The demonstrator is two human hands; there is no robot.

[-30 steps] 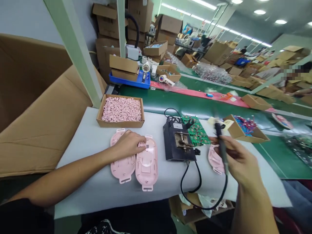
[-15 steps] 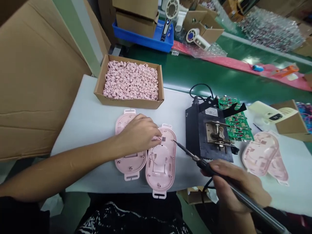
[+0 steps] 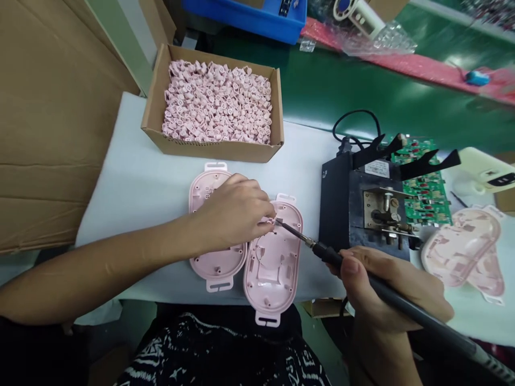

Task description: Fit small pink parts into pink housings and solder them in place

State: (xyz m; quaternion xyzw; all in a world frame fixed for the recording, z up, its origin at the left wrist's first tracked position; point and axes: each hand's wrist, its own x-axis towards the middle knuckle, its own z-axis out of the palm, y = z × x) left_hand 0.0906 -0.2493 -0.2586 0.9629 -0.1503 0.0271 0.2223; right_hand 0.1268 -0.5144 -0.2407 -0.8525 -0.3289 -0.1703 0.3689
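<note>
Pink shell halves: two lie side by side, touching, at the near edge of the bench, insides up. The right-hand shell [image 3: 273, 257] is the one being worked; the left-hand shell [image 3: 213, 252] lies partly under the forearm.

Left hand [image 3: 235, 212] rests across both shells, fingertips pinched together on a small part at the top of the right-hand shell, close to its far rim. The part is too small to tell what it is.

Right hand [image 3: 386, 292] is closed in a pen grip around the soldering iron [image 3: 322, 251]; its tip meets the shell right at the pinched fingertips. The two hands are well apart, joined only through the tool.

Black stand [image 3: 362, 206] sits just right of the shells, with a green circuit board [image 3: 422, 185] behind it. A cardboard box of small pink pieces [image 3: 217, 102] is at the far left edge. More pink shells [image 3: 462, 249] lie toward the right edge.

Judgement on doing this well: the tip sits very near the fingers, so brace the right wrist on the bench, keep the tip shallow and the touch brief, and press the shell flat so it cannot rock. Thin plastic would likely mar under a lingering tip.
</note>
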